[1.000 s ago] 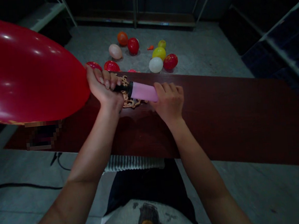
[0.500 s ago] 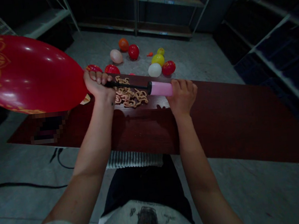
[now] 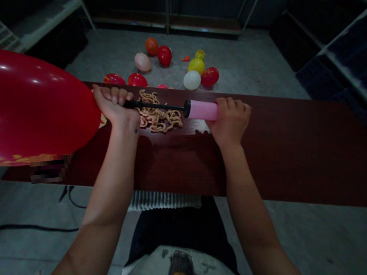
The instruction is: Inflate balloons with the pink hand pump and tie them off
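A large red balloon (image 3: 37, 99) with yellow print fills the left side, its neck hidden at my left hand (image 3: 115, 103). That hand is closed around the black end of a hand balloon pump (image 3: 203, 110), beside the balloon. A black rod runs from there to the pump's pink barrel. My right hand (image 3: 230, 120) wraps round the barrel's right end, above the table. Beneath the rod, a pile of curly beige strips (image 3: 160, 120), perhaps uninflated balloons, lies on the dark red-brown table (image 3: 301, 152).
Several inflated balloons lie on the floor beyond the table, among them a white balloon (image 3: 192, 80) and an orange balloon (image 3: 152, 46). Metal shelves (image 3: 205, 25) stand behind and at both sides. A black cable (image 3: 30, 229) crosses the floor at left.
The red balloon looks bigger and reaches lower, further out of the left edge. My left hand has shifted slightly left, and my right hand with the barrel slightly right. The view has tilted a little.
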The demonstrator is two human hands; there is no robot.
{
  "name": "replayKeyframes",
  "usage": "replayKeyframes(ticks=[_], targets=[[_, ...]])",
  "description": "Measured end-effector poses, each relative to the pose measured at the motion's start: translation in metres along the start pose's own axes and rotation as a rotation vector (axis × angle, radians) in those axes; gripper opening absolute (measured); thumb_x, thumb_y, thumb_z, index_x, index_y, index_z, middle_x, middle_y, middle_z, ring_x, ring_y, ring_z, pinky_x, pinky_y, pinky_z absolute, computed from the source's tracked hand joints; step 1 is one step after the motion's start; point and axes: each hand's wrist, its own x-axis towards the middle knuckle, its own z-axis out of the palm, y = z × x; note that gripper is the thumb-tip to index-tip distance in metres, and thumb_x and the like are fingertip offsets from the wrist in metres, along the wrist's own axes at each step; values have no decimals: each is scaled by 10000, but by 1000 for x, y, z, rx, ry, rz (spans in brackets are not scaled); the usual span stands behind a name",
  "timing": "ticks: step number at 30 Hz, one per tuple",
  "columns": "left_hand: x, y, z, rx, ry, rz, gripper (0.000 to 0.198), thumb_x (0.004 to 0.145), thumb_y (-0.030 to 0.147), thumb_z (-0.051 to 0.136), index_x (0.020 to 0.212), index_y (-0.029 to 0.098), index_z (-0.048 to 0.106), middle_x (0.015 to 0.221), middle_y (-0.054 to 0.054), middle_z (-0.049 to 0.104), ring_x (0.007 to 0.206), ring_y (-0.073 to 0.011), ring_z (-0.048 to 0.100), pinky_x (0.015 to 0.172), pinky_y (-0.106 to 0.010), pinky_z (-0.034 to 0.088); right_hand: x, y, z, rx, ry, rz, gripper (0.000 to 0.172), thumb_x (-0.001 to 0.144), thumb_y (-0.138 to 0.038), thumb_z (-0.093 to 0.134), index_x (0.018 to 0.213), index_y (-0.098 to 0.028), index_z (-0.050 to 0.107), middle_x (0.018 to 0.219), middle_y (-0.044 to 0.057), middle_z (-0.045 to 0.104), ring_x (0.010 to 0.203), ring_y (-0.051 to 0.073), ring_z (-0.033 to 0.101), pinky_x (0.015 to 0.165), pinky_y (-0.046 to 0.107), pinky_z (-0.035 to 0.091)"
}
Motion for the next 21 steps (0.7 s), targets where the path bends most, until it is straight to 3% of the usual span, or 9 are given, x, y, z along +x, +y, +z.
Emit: replayKeyframes(ticks=[4,7,11,16,21], targets=[[-8,-12,-2,34,-39,-26,506,1140,322,315,665,207,185,530,61,129,424,-105,127,489,-267,173,-3,-21,-6,17,-40,-51,277,881,-277,564,1130,-181,639,1050,141,674,999,314,554,908,482,368],[-15,-28,-8,167,-103,27,569,1120,484,288,632,215,171,518,53,127,426,-117,147,478,-286,207,-6,-39,-11,42,-59,-80,274,881,-286,565,1122,-177,635,1037,139,675,994,314,561,893,466,371],[-12,-43,-23,390,-226,43,655,1033,703,301,590,226,228,501,41,184,435,-136,294,498,-301,297,-10,-51,-10,68,-50,-52,275,873,-265,565,1123,-174,636,1055,142,680,991,313,562,885,454,370],[5,-43,-34,441,-271,28,670,987,731,390,560,231,260,477,36,202,430,-151,322,500,-312,341,-10,-52,-3,90,-66,-73,294,886,-290,573,1151,-176,634,1069,138,687,1002,307,562,888,449,370],[15,-37,-30,453,-299,-3,680,973,748,391,558,234,233,470,43,163,418,-150,285,487,-311,299,-8,-52,3,94,-82,-119,343,905,-310,582,1220,-180,619,1117,140,685,1039,302,564,905,438,370]])
